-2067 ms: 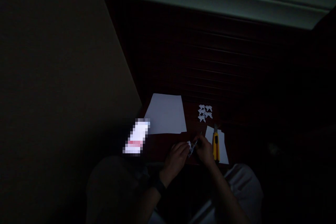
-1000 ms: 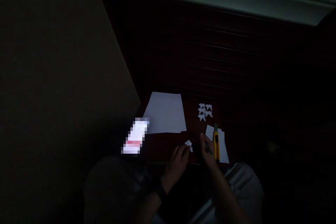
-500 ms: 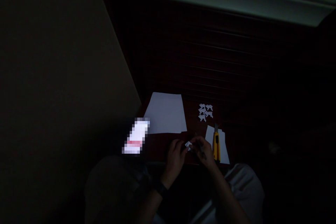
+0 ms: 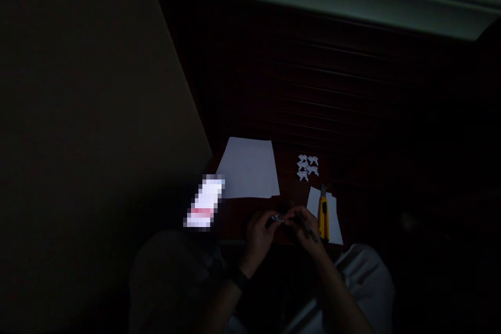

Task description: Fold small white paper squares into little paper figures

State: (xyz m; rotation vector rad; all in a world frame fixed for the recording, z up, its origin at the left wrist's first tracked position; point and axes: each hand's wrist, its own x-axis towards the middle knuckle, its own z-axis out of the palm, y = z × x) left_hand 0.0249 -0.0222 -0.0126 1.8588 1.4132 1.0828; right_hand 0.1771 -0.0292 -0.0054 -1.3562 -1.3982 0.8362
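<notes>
A small folded piece of white paper [image 4: 277,217] is pinched between my two hands, close to the near edge of the dark table. My left hand [image 4: 260,232] has its fingertips closed on the paper's left side. From the other side, my right hand [image 4: 307,227] grips the paper with thumb and fingertips. A thin dark pen-like tool [image 4: 311,233] also lies across my right hand, tucked among its fingers; the dim light hides its exact kind. Beyond my right hand, several small folded paper figures [image 4: 307,167] sit grouped on the table.
A stack of white paper sheets [image 4: 250,167] lies at the back left. A lit, pixelated screen [image 4: 205,203] is left of it. On the right, a yellow utility knife [image 4: 323,216] rests on smaller white paper [image 4: 334,219]. A wall [image 4: 97,88] rises at the left.
The folded paper has tilted between my fingers and now shows as a thinner sliver. The pen-like tool has shifted slightly in my right hand. The other items stay in place.
</notes>
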